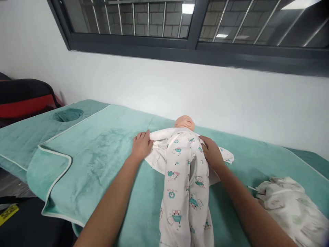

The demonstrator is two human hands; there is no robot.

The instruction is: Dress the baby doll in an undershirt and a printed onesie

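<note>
A: Where is the doll (184,122)?

B: On the bed (15,142), towards its far edge, with its head near the wall (115,84). A suit (178,181) with a small teal and pink print lies over its body.

A: And the suit?

B: Its legs run towards you, side by side, out of view at the near edge. A plain white sleeve (163,133) reaches left from below the doll's head, and a printed sleeve (227,156) lies out to the right, beyond your right hand (211,151). White cloth (157,158) spreads flat below the plain sleeve.

A: What about my left hand (141,145)?

B: You have it palm down at the plain sleeve's outer end, touching it. I cannot tell whether your grip is closed on that end.

A: My right?

B: It is against the right edge of the suit, just below the doll's head. Your fingertips are partly hidden by fabric, so I cannot tell how tight that grip is.

A: Anything around me?

B: A crumpled bundle (295,209) with a pale print sits near right, beside your forearm. A teal cover (108,145) with white edging lies under everything, folded at its left end, and a window (131,44) crosses the far wall.
</note>
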